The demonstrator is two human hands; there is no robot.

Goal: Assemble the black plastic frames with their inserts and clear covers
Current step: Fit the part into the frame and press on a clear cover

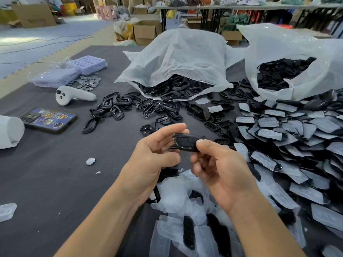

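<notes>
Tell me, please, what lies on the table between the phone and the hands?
In the head view, mostly bare dark cloth between the phone and the hands; only a small silver disc and a white scrap.

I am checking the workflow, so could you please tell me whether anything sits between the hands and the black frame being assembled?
Nothing visible does. The left hand and right hand both already grip the black plastic frame above the dark table, fingers directly on it.
</notes>
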